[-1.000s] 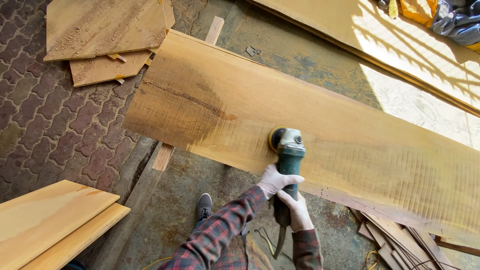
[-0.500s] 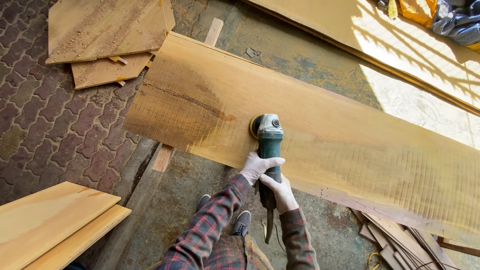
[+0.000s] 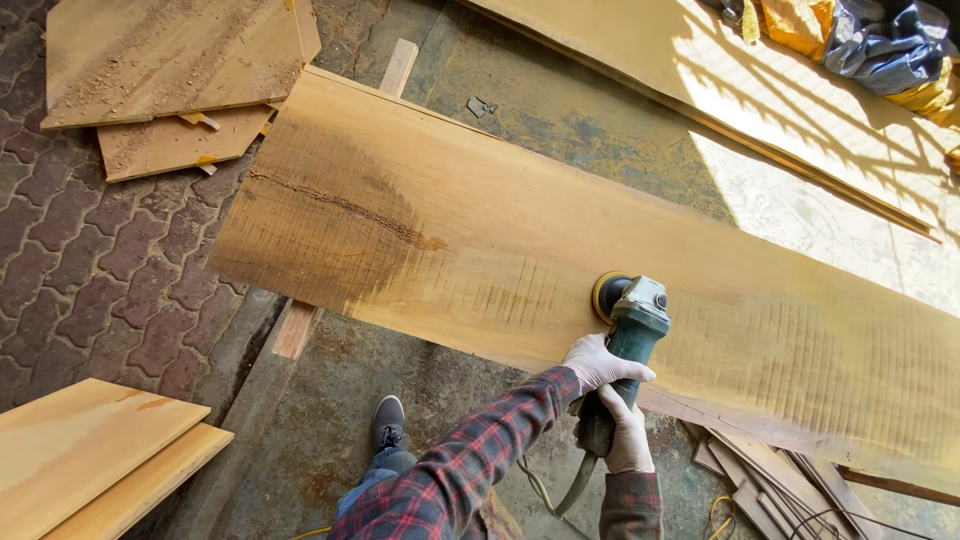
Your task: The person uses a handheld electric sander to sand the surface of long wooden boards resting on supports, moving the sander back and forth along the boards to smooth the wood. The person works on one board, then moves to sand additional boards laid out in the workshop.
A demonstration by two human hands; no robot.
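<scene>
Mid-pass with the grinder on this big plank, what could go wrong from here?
The cord trails loose from the green angle grinder past the person's shoe, so it may snag or trip. The plank rests on a narrow wooden strip and overhangs it, so pressure near the edge might rock it. The sanding disc may catch in the dark crack if it is run across that end, and kick against the left hand and right hand.

A green grinder (image 3: 625,335) sat disc-down on the plank (image 3: 480,250). The long pale plank lay flat, cracked near its left end.
</scene>
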